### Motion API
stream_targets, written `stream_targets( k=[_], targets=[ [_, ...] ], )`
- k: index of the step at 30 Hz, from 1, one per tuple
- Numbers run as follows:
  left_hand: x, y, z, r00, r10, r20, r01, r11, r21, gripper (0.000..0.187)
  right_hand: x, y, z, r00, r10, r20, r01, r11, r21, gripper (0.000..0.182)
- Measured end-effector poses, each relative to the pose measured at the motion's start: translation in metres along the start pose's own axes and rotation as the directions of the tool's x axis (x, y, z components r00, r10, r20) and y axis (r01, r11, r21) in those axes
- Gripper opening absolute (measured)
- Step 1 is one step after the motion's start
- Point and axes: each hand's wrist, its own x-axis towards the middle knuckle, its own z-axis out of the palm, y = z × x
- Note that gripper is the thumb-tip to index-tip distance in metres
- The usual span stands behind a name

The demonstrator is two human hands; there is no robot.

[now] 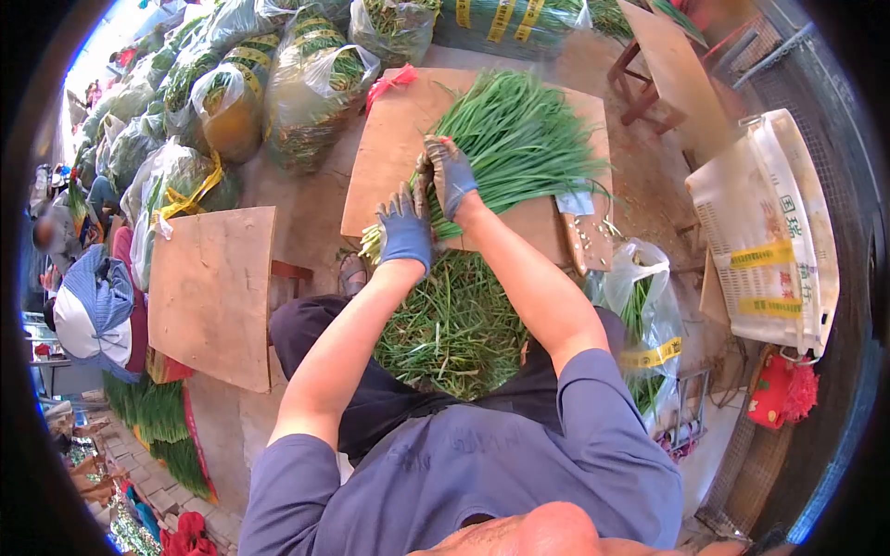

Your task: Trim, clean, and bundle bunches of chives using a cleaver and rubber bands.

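Sunlit dirt floor crowded with bagged greens, a spare wooden board and mesh fencing.

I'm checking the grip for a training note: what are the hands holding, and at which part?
Both hands, left hand and right hand, clasp a bunch of green chives near its pale root end, lying on the wooden board.

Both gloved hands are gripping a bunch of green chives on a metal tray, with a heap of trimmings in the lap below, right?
Not quite: the bunch of green chives lies on a wooden board, not a metal tray. The head view shows both gloved hands, left and right, gripping it above the trimmings.
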Motion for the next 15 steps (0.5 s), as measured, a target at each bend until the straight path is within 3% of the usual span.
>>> stream_targets(
  k=[1,2,3,5,7,9,10,15],
  targets=[
    [-0.002,0.002,0.007,1.0,-0.006,-0.016,0.006,1.0,0.022,0.097,-0.006,0.003,0.002,0.997,-0.068,0.033,0.073,0.986,-0.149,0.026],
    [-0.001,-0.001,0.021,0.988,0.014,-0.154,0.004,0.993,0.114,0.092,-0.01,0.005,0.005,0.988,-0.133,0.077,0.15,0.945,-0.291,0.027],
    [0.005,-0.007,0.033,0.991,0.006,-0.131,0.003,0.998,0.067,0.093,-0.016,0.009,0.006,0.973,-0.19,0.128,0.227,0.878,-0.422,0.027],
    [0.02,-0.019,0.047,0.998,-0.002,-0.067,0.0,0.999,-0.033,0.095,-0.062,-0.007,0.01,0.892,-0.317,0.323,0.453,0.619,-0.642,0.022],
    [0.017,-0.019,0.027,0.999,-0.012,-0.036,0.008,0.994,-0.112,0.104,-0.115,-0.052,-0.007,0.787,-0.316,0.531,0.609,0.257,-0.75,0.019],
    [0.002,-0.01,-0.003,1.0,-0.022,-0.007,0.021,0.993,-0.119,0.112,-0.158,-0.057,-0.037,0.822,-0.198,0.534,0.57,0.28,-0.773,0.021],
    [0.007,-0.012,0.0,0.999,-0.03,-0.015,0.027,0.99,-0.142,0.12,-0.179,-0.048,-0.048,0.826,-0.224,0.518,0.563,0.27,-0.781,0.021],
    [0.01,-0.012,-0.015,0.993,-0.035,0.115,0.049,0.992,-0.12,0.116,-0.199,-0.013,-0.063,0.726,-0.416,0.548,0.668,0.238,-0.705,0.02]
  ],
)
